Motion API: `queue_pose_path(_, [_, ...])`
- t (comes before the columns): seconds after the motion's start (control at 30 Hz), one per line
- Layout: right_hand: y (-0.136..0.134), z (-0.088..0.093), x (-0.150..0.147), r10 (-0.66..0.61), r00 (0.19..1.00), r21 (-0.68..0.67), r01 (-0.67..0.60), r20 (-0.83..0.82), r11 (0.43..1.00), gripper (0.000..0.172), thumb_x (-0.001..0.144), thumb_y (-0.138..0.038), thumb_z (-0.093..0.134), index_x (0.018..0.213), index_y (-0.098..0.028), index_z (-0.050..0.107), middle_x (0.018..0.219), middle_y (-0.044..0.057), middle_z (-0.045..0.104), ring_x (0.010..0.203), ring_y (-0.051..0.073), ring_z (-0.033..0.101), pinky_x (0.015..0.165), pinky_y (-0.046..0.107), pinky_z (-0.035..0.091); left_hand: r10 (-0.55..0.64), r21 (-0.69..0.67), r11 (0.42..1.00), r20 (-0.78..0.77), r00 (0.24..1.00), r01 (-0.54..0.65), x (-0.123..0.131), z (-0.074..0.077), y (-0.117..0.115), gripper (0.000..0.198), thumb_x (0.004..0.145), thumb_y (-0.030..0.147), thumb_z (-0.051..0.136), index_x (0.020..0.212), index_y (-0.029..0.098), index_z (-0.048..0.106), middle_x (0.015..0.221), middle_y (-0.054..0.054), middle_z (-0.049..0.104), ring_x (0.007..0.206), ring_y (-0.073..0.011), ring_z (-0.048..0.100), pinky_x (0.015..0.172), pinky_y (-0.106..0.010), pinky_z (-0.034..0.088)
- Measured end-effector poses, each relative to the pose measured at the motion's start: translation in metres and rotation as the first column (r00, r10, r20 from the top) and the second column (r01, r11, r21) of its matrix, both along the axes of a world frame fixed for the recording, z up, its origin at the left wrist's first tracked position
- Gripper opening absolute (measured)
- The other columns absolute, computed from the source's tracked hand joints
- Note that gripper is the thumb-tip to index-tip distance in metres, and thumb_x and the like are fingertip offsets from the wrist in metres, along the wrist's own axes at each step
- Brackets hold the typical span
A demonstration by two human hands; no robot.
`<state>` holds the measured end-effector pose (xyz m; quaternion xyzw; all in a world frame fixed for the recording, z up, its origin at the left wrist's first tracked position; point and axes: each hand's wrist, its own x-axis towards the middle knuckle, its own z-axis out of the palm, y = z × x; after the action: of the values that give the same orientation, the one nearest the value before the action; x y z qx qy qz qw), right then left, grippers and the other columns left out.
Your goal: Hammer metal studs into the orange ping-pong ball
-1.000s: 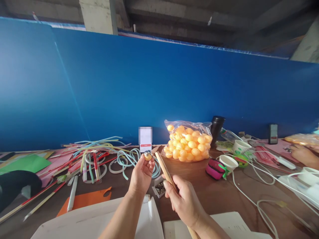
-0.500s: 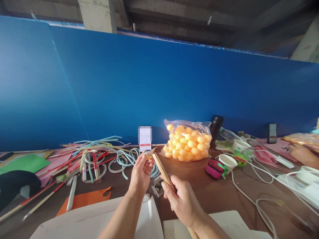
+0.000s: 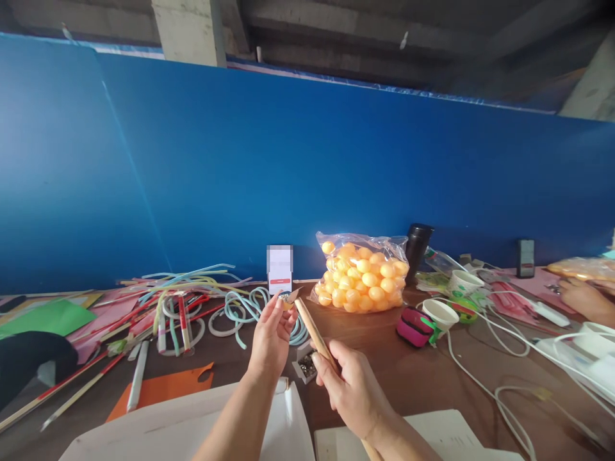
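Note:
My left hand [image 3: 271,333] pinches a small shiny piece [image 3: 287,298] with a brownish pointed part, too small to make out fully. Wrapped round a light wooden stick [image 3: 314,333] is my right hand [image 3: 348,384]; the upper end of the stick is beside the small piece. Below the stick, a small open box [image 3: 305,366] holds tiny metal items, partly hidden by my right fingers. A phone [image 3: 280,272] stands upright behind my left hand, and a clear bag of orange balls [image 3: 362,278] is to its right.
Coiled pale blue tubes [image 3: 237,310] and a pile of colored tubes and sticks [image 3: 177,301] are at left. Rightward are a magenta pouch [image 3: 414,326], paper cups [image 3: 439,315], a black bottle [image 3: 418,250] and white cables [image 3: 485,378]. Another person's hand [image 3: 586,299] is at far right.

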<state>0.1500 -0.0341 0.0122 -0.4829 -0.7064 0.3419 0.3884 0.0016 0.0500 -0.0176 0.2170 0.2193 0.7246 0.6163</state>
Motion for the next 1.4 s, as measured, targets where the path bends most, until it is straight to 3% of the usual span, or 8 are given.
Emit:
queue_pose_path(0.17, [-0.0002, -0.0006, 0.0007, -0.005, 0.999, 0.027, 0.007, -0.048, 1.0, 0.025, 0.097, -0.035, 0.043, 0.105, -0.018, 0.059, 0.068, 0.0, 0.062, 0.038, 0.009, 0.052, 0.037, 0.018, 0.04, 0.003, 0.006, 1.0, -0.013, 1.0, -0.003, 0.0002, 0.0006, -0.0001, 0.034, 0.077, 0.024, 0.071, 0.111, 0.019, 0.064, 0.094, -0.004, 0.068, 0.074, -0.0095, 0.064, 0.073, -0.021, 0.053])
queue_pose_path(0.9, [-0.0014, 0.0015, -0.0015, -0.017, 1.0, 0.019, 0.017, -0.01, 1.0, 0.022, 0.095, -0.032, 0.045, 0.088, -0.016, 0.058, 0.063, -0.001, 0.061, 0.038, 0.009, 0.051, 0.037, 0.018, 0.037, 0.025, -0.008, 1.0, -0.023, 0.999, -0.025, 0.0007, 0.0022, 0.0002, 0.032, 0.076, 0.023, 0.072, 0.107, 0.019, 0.065, 0.093, -0.004, 0.068, 0.072, -0.0085, 0.063, 0.071, -0.02, 0.053])
queue_pose_path(1.13, [-0.0019, 0.0038, -0.0013, -0.029, 0.999, 0.023, 0.029, -0.02, 0.999, 0.027, 0.095, -0.036, 0.043, 0.103, -0.016, 0.061, 0.064, 0.0, 0.063, 0.038, 0.011, 0.053, 0.038, 0.019, 0.039, 0.031, -0.003, 1.0, -0.018, 0.999, -0.031, 0.001, 0.0022, 0.0002, 0.032, 0.076, 0.022, 0.072, 0.107, 0.019, 0.065, 0.092, -0.003, 0.068, 0.073, -0.0086, 0.064, 0.073, -0.021, 0.053])
queue_pose_path(1.4, [-0.0008, 0.0028, -0.0006, -0.02, 0.999, 0.017, 0.021, -0.027, 1.0, 0.027, 0.095, -0.036, 0.044, 0.103, -0.016, 0.061, 0.066, 0.0, 0.063, 0.039, 0.011, 0.054, 0.039, 0.019, 0.04, 0.042, -0.019, 0.999, -0.014, 0.999, -0.043, 0.0009, 0.0016, 0.0008, 0.032, 0.075, 0.022, 0.073, 0.105, 0.019, 0.066, 0.089, -0.003, 0.067, 0.071, -0.0083, 0.063, 0.072, -0.02, 0.053])
